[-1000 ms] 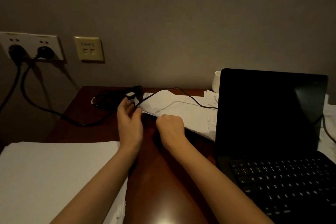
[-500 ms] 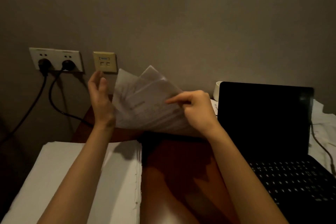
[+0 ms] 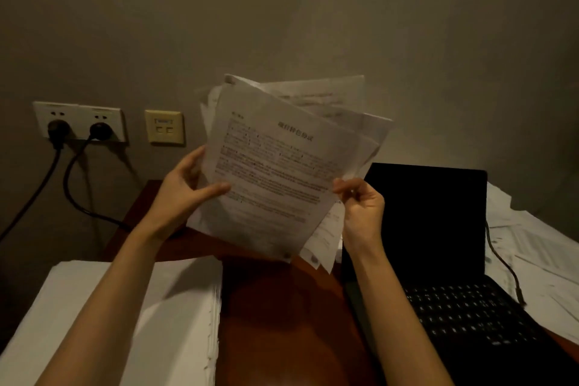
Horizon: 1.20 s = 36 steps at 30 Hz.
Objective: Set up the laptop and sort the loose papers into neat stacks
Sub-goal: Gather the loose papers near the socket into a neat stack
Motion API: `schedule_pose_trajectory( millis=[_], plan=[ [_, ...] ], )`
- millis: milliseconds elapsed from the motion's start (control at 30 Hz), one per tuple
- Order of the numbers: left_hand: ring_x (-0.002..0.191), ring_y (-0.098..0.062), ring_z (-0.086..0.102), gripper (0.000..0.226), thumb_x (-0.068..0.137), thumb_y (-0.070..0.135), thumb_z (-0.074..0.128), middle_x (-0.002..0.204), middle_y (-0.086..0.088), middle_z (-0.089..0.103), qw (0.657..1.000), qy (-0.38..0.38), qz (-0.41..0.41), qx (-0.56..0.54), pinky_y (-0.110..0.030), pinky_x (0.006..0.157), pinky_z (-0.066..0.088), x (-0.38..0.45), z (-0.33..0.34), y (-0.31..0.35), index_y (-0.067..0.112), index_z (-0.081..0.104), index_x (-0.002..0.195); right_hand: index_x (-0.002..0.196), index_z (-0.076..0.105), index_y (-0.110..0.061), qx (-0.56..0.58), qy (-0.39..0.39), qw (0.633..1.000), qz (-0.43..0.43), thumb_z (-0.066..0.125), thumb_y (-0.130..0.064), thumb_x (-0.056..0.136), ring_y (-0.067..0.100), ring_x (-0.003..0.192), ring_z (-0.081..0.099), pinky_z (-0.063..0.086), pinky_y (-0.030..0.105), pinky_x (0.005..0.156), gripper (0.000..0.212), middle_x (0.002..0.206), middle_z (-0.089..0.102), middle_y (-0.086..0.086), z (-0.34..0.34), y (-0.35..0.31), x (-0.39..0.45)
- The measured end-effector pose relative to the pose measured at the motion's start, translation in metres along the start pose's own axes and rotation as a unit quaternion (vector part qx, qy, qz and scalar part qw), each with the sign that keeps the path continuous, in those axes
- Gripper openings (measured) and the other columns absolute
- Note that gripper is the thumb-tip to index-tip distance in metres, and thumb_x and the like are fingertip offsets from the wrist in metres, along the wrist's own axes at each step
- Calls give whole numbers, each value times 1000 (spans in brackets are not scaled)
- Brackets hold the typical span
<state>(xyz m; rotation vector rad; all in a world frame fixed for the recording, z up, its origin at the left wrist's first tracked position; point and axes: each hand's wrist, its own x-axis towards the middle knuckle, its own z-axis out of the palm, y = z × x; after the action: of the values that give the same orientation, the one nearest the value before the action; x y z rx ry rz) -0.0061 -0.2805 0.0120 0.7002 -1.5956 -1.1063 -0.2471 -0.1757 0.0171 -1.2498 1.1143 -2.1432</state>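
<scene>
Both hands are up in the air over the desk with a fanned bunch of loose papers (image 3: 275,172) between them. The left hand (image 3: 181,188) grips the bunch at its left edge, thumb across the front sheet and fingers behind. The right hand (image 3: 363,207) pinches the right edge, fingers curled round it. The sheets aren't squared up at all: corners stick out at the top and to the right, and a few lower corners hang down past the right wrist.

Below the left forearm sits a tidy white stack (image 3: 125,316), its ragged right edge running along bare brown desk (image 3: 282,323). That strip of wood, straight under the held papers, is the open room between the stack and the laptop (image 3: 438,244), which stands open with a dark screen just right of the right hand. Further right, more papers (image 3: 539,247) lie scattered, with a thin cable (image 3: 501,263) draped over them.

Beyond the left hand, two plugs sit in a wall socket (image 3: 78,122), and their black cords (image 3: 72,194) drop toward the desk's far-left corner.
</scene>
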Motion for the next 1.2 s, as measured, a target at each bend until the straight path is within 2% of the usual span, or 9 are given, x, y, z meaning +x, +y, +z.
schedule_pose_trajectory(
  millis=[100, 233, 400, 600, 733, 867, 1033, 1133, 1200],
  plan=[
    [100, 4, 62, 75, 59, 34, 85, 111, 15, 66, 999, -30, -3, 38, -18, 78, 51, -2, 10, 8, 29, 51, 126, 57, 69, -25, 41, -4, 999, -5, 51, 21, 82, 10, 80, 67, 56, 27, 76, 55, 72, 69, -7, -6, -6, 2],
    [88, 5, 66, 47, 60, 26, 79, 92, 22, 71, 999, -22, -30, 2, -15, 68, 53, -7, 21, 9, 27, 63, 104, 100, 52, -16, 43, 9, 999, -25, 53, 12, 88, 14, 96, 67, 55, 27, 78, 31, 102, 66, 0, 1, -17, 2],
    [78, 4, 68, 32, 62, 19, 80, 78, 20, 72, 997, 10, -61, -34, -11, 59, 52, -15, 35, -3, 21, 67, 91, 138, 27, -22, -7, 10, 999, 32, 62, 1, 87, 16, 101, 67, 58, 31, 76, 66, 115, 64, 2, 0, -5, -12],
    [75, 10, 65, 18, 78, 3, 71, 72, 26, 69, 997, 63, -22, -26, -7, 60, 50, -17, 45, -3, 18, 65, 87, 104, 62, -15, -62, -31, 997, 44, 55, -9, 92, 12, 91, 69, 59, 31, 75, 15, 97, 71, -3, -11, 2, -21],
    [76, 10, 65, 23, 71, 8, 76, 73, 27, 69, 999, 50, -1, -16, -6, 61, 49, -16, 44, 2, 21, 65, 87, 104, 59, -17, -54, -17, 998, 37, 61, -12, 88, 9, 91, 69, 57, 24, 71, 17, 97, 70, -3, -16, 2, -18],
    [87, 4, 66, 36, 66, 9, 75, 84, 25, 70, 998, 52, 31, -25, -11, 66, 52, -17, 44, 2, 25, 62, 95, 118, 48, -17, -94, -1, 995, 24, 70, -13, 78, 5, 94, 66, 54, 18, 72, 46, 104, 66, -3, -21, 13, -22],
    [91, 0, 66, 37, 75, 0, 72, 91, 17, 71, 995, 67, 57, -53, -14, 68, 53, -19, 56, 7, 26, 60, 99, 120, 52, -17, -87, 7, 996, 1, 65, -9, 86, -4, 96, 61, 50, 11, 75, 38, 108, 61, -8, -9, 16, -22],
    [87, 0, 67, 30, 76, 5, 72, 88, 13, 71, 989, 113, 73, -56, -15, 66, 54, -16, 54, 13, 21, 61, 98, 105, 54, -27, -74, 12, 997, 11, 62, -20, 88, 0, 92, 64, 52, 15, 73, 20, 103, 64, -8, -8, 14, -19],
    [84, 3, 67, 35, 76, 6, 73, 93, 11, 67, 985, 143, 75, -54, -13, 66, 53, -15, 53, 10, 16, 57, 105, 104, 52, -27, -77, 15, 997, 19, 62, -33, 84, 3, 95, 64, 54, 20, 75, 23, 105, 64, -6, -12, 20, -21]
  ],
)
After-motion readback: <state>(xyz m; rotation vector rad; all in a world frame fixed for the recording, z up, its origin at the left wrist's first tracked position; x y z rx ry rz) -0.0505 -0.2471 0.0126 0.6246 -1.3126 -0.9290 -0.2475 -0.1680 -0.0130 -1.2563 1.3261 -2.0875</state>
